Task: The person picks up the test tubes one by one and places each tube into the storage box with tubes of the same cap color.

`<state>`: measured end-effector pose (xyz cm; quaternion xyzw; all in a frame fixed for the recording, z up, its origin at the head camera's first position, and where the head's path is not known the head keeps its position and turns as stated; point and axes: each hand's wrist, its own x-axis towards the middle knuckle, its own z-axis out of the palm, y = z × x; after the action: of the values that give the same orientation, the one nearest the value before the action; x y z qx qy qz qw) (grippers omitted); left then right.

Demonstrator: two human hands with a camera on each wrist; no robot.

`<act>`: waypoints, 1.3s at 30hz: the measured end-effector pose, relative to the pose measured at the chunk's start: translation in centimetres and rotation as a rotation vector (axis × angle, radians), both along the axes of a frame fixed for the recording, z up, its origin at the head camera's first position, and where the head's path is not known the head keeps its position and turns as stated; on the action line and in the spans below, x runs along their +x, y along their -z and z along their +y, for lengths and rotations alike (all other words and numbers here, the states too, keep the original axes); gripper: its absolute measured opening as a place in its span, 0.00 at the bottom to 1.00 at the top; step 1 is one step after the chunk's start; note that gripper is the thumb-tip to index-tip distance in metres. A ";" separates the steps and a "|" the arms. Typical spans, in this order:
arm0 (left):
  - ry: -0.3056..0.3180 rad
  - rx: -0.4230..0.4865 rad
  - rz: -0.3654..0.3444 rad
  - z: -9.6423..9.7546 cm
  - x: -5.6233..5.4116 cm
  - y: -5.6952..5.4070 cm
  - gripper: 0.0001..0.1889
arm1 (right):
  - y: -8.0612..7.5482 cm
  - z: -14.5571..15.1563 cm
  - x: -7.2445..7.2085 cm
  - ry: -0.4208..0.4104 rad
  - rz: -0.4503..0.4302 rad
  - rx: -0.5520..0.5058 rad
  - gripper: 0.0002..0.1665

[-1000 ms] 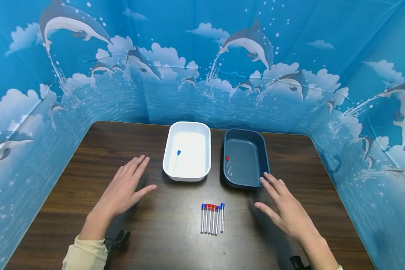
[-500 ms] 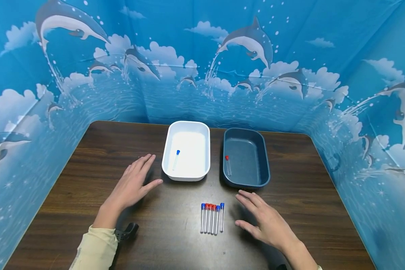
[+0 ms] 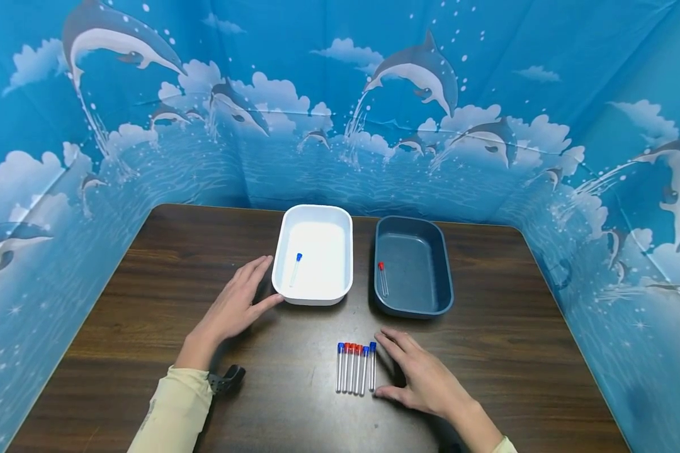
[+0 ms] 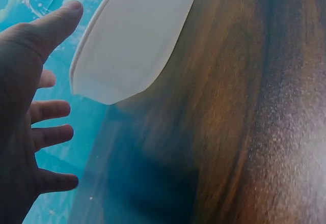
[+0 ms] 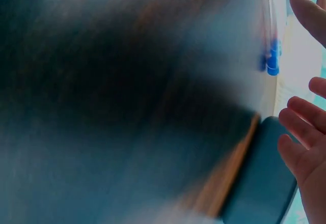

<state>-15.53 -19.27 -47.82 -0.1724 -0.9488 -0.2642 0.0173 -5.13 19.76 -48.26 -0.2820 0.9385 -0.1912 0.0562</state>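
Observation:
Several capped test tubes point(image 3: 349, 371) lie side by side on the table, some with red caps and some with blue. At the row's right end is a blue-capped test tube point(image 3: 372, 368); my right hand point(image 3: 425, 377) is just beside it, thumb and fingers spread, not closed on it. In the right wrist view, a blue cap point(image 5: 273, 63) shows near that hand's thumb and fingers. My left hand point(image 3: 235, 308) is beside the left side of the white tray point(image 3: 317, 299), its fingers extended and holding nothing; whether it touches the rim I cannot tell.
Inside the white tray lies one blue-capped tube point(image 3: 296, 270). The dark blue tray point(image 3: 413, 311) to its right holds one red-capped tube point(image 3: 383, 280). A dolphin-print curtain point(image 3: 340, 126) hangs along the back and sides of the wooden table point(image 3: 515, 302).
My right hand has moved left and toward me, from the dark tray's corner to the tube row. My left hand has moved right, closer to the white tray. The tubes have stayed put.

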 end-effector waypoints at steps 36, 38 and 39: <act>0.012 0.059 -0.172 0.3 -1.2 1.5 0.46 | 1.1 -1.2 -0.7 -0.075 -0.042 0.035 0.52; 0.011 0.055 -0.177 0.3 -1.2 1.5 0.47 | 1.1 -1.3 -0.7 -0.071 -0.046 0.050 0.52; 0.010 0.053 -0.176 0.3 -1.2 1.5 0.47 | 1.1 -1.3 -0.7 -0.070 -0.045 0.055 0.51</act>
<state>-16.73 -19.01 -49.36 -0.1527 -0.9384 -0.3035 -0.0632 -5.86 18.41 -49.31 -0.3086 0.9315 -0.1696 0.0916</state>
